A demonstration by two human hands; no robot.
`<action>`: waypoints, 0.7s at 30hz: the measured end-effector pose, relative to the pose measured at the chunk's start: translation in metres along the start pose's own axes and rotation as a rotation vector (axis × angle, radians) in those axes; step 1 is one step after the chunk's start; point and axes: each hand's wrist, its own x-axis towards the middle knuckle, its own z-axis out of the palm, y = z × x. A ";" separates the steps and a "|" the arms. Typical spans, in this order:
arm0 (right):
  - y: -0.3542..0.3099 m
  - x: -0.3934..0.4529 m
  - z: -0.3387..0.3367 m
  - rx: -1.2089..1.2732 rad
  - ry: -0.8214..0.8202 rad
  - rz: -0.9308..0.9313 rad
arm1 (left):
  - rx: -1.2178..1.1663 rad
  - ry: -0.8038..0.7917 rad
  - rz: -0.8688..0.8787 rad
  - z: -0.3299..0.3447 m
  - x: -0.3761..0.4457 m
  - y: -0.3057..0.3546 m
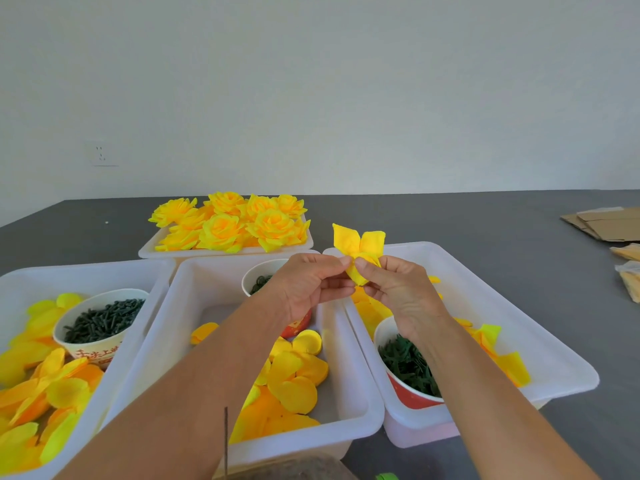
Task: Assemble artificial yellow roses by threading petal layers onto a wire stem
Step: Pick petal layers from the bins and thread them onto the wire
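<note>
A dark grey desk (450, 216) carries 4 white trays (353, 414), flattened cardboard (602, 223) and yellow packets (628, 268) at the right edge.

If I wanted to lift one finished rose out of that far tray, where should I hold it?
Probably from above, cupping the outer petals low at the sides. The finished roses lie face up and packed together in the far tray, so their undersides are hidden and only the tops are free.

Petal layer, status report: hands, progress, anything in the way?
Left hand and right hand both pinch the petal layer, raised above the white bins. Wire stem not visible. Nothing in the way.
</note>
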 end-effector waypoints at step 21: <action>-0.009 -0.002 -0.001 0.236 0.185 0.171 | -0.004 0.197 0.038 0.004 0.002 -0.002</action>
